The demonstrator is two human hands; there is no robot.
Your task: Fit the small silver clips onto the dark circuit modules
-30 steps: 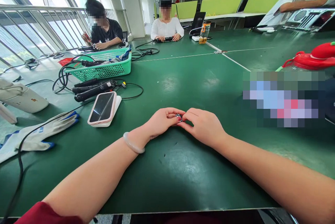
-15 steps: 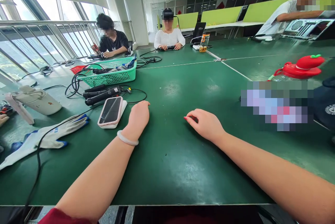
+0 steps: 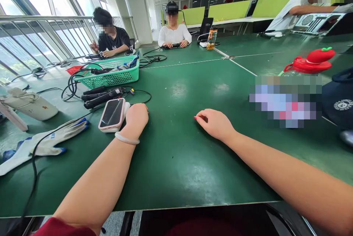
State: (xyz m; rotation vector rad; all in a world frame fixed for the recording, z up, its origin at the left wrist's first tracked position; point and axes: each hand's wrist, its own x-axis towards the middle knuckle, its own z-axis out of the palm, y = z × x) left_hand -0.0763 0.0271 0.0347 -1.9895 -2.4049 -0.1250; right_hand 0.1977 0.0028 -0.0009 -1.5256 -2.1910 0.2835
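My left hand [image 3: 137,118] rests on the green table in a loose fist, its fingers curled down and mostly hidden behind the back of the hand. A pale bangle [image 3: 127,138] circles that wrist. Right beside this hand lies a phone [image 3: 111,113] with a pink edge, on top of a white object [image 3: 127,108]. My right hand [image 3: 216,124] also rests on the table, fingers curled in and the thumb near the red-nailed fingertips. Nothing shows in it, and only bare tabletop surrounds it.
Left lie a white-and-blue glove [image 3: 52,141], a black cable, a pale cup [image 3: 38,106], black handheld devices [image 3: 103,97] and a green basket [image 3: 110,78]. Right stand a red-lidded bottle [image 3: 311,66] and a dark bag [image 3: 339,96]. Three people [image 3: 173,34] sit or lean around the table.
The view has shifted slightly, so most things appear a little further left and higher. My left hand sits closer to the phone, covering more of the white object. My right hand keeps its curled pose.
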